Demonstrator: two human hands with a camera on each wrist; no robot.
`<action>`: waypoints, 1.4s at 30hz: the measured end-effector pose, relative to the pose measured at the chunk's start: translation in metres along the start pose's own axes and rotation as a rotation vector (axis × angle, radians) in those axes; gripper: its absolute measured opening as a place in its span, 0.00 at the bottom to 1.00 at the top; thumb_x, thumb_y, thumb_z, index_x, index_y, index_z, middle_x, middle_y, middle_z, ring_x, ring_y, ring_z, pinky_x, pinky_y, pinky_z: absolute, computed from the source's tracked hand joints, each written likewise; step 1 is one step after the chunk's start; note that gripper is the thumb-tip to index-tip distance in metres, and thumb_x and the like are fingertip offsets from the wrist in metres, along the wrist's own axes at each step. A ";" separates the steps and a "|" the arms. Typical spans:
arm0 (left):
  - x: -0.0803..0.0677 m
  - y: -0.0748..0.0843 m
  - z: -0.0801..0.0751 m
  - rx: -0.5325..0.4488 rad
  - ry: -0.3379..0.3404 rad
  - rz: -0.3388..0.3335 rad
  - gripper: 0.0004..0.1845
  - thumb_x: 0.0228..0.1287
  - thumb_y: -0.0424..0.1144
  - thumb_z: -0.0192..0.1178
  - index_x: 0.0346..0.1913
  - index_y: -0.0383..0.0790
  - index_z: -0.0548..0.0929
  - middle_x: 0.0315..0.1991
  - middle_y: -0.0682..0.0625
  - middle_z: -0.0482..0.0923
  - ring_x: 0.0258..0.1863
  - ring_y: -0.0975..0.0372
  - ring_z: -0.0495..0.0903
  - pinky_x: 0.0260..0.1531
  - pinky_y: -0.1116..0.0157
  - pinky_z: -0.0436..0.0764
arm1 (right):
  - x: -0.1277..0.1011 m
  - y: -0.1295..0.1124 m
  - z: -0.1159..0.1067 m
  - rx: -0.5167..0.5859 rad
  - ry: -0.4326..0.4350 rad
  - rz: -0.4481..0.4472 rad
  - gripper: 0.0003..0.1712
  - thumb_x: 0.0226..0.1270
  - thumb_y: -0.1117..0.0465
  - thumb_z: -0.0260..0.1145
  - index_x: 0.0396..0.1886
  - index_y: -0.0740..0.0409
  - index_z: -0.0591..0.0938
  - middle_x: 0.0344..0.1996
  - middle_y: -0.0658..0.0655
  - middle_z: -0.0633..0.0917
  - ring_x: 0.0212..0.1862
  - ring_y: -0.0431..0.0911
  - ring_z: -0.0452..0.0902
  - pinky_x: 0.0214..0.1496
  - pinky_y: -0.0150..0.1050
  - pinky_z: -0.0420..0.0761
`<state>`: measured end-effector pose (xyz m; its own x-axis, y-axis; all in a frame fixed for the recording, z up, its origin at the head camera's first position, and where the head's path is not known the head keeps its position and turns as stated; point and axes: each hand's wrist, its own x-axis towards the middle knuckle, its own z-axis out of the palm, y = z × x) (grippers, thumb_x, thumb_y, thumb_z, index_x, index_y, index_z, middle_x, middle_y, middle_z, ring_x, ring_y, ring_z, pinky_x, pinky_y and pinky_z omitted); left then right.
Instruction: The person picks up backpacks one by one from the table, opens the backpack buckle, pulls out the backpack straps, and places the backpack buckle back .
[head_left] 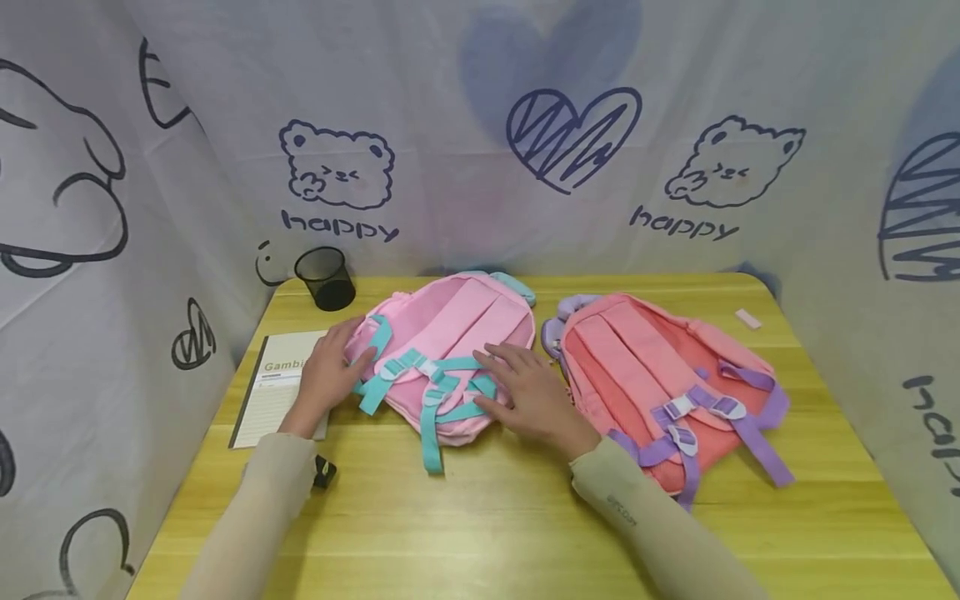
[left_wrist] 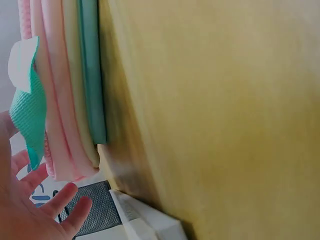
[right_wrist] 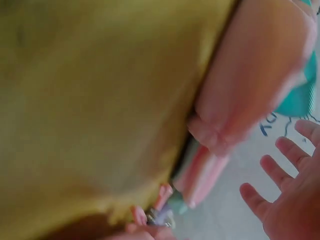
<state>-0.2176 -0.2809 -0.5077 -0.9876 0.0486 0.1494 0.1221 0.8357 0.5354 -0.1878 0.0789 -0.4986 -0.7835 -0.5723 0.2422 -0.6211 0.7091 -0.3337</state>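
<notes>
So the pink backpack [head_left: 457, 321] lies strap side up in the middle of the surface [head_left: 465, 533], between the person's two bare hands. The left grip [head_left: 326, 375] is released, fingers loosely spread by the bag's left edge next to a teal strap [head_left: 430, 437]; hard to tell if there's any contact. The right grip [head_left: 536, 396] is also released, fingers fanned out along the right edge, holding nothing. The bag looks soft, padded and probably pretty light, so it'd likely squish and sag if pinched by one corner. Fabric shouldn't be slippery, and nothing on it seems fragile, though the white buckle [head_left: 427, 367] is probably stiff plastic. Best hold is probably both sides at once, or the padded shoulder straps; the teal webbing tails look floppy and might just slide about. As for writing, the notebook [head_left: 273, 408] on the left reads "Gambi" before the hand covers the rest, with smaller print that's unreadable. The curtain [head_left: 450, 108] at the far side says "happy" under two bear doodles. The right sleeve [head_left: 645, 508] has a tiny dark print, too small to make out.
</notes>
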 end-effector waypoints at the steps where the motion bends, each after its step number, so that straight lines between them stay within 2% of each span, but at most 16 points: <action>1: 0.000 0.000 0.001 0.000 -0.005 0.000 0.35 0.77 0.52 0.57 0.80 0.45 0.62 0.77 0.37 0.63 0.72 0.37 0.65 0.68 0.34 0.65 | -0.001 0.000 0.003 0.010 -0.012 0.005 0.40 0.74 0.35 0.59 0.80 0.43 0.67 0.77 0.53 0.69 0.78 0.54 0.61 0.79 0.60 0.60; 4: 0.000 -0.001 0.005 -0.009 -0.012 -0.006 0.35 0.76 0.52 0.59 0.80 0.45 0.63 0.77 0.37 0.63 0.72 0.37 0.66 0.68 0.35 0.66 | -0.003 -0.001 0.011 0.017 -0.035 0.019 0.39 0.75 0.34 0.57 0.80 0.43 0.67 0.77 0.53 0.70 0.78 0.55 0.62 0.78 0.61 0.62; 12: 0.001 -0.005 0.011 -0.033 -0.022 0.000 0.34 0.76 0.50 0.59 0.77 0.39 0.66 0.77 0.36 0.62 0.75 0.38 0.63 0.72 0.37 0.62 | -0.005 0.000 0.021 0.028 -0.103 0.065 0.37 0.77 0.32 0.54 0.79 0.40 0.68 0.77 0.50 0.69 0.79 0.51 0.62 0.79 0.55 0.63; 19: 0.001 -0.007 0.010 -0.025 -0.046 0.013 0.33 0.77 0.50 0.58 0.77 0.38 0.67 0.77 0.36 0.62 0.76 0.39 0.61 0.74 0.38 0.61 | -0.003 0.001 0.023 0.019 -0.129 0.071 0.37 0.77 0.31 0.53 0.78 0.39 0.69 0.76 0.50 0.71 0.78 0.50 0.63 0.79 0.54 0.63; 27: 0.000 -0.006 0.008 -0.023 -0.043 0.021 0.34 0.77 0.50 0.59 0.77 0.38 0.67 0.77 0.36 0.63 0.76 0.39 0.62 0.74 0.39 0.61 | 0.000 0.000 0.017 0.018 -0.147 0.072 0.36 0.76 0.32 0.55 0.77 0.41 0.71 0.74 0.51 0.73 0.76 0.51 0.65 0.77 0.55 0.66; 30: -0.002 -0.005 0.008 -0.026 -0.049 0.018 0.34 0.76 0.51 0.60 0.77 0.38 0.67 0.76 0.35 0.63 0.75 0.39 0.63 0.74 0.39 0.62 | 0.005 -0.002 0.013 0.018 -0.118 0.084 0.34 0.76 0.34 0.57 0.75 0.42 0.74 0.71 0.51 0.75 0.74 0.50 0.67 0.76 0.54 0.67; 33: -0.003 -0.003 0.007 -0.026 -0.054 0.011 0.34 0.75 0.51 0.61 0.76 0.38 0.67 0.75 0.35 0.64 0.75 0.40 0.63 0.73 0.39 0.63 | 0.015 -0.007 0.010 0.029 -0.055 0.087 0.31 0.76 0.38 0.61 0.72 0.45 0.77 0.66 0.51 0.78 0.70 0.49 0.70 0.75 0.52 0.69; 37: -0.005 -0.002 0.007 -0.030 -0.050 0.012 0.34 0.74 0.50 0.62 0.76 0.38 0.68 0.75 0.35 0.65 0.76 0.39 0.62 0.74 0.39 0.62 | 0.036 -0.016 0.012 0.087 0.030 0.068 0.26 0.73 0.45 0.68 0.65 0.49 0.82 0.56 0.53 0.83 0.60 0.49 0.75 0.67 0.50 0.75; 39: -0.005 -0.001 0.007 -0.032 -0.051 0.012 0.34 0.74 0.50 0.62 0.76 0.38 0.68 0.75 0.35 0.64 0.76 0.39 0.61 0.74 0.38 0.61 | 0.045 -0.021 0.016 0.116 0.041 0.072 0.25 0.70 0.46 0.71 0.62 0.50 0.84 0.52 0.53 0.84 0.57 0.50 0.77 0.63 0.50 0.76; 42: -0.005 -0.001 0.008 -0.032 -0.057 0.006 0.34 0.75 0.51 0.62 0.76 0.39 0.68 0.75 0.35 0.64 0.76 0.39 0.61 0.74 0.39 0.61 | 0.056 -0.026 0.024 0.127 0.014 0.107 0.25 0.68 0.43 0.72 0.60 0.49 0.86 0.51 0.53 0.85 0.54 0.50 0.78 0.61 0.49 0.77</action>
<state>-0.2131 -0.2777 -0.5155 -0.9907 0.0857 0.1059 0.1307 0.8173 0.5612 -0.2155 0.0188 -0.4979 -0.8458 -0.4900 0.2110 -0.5273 0.7075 -0.4705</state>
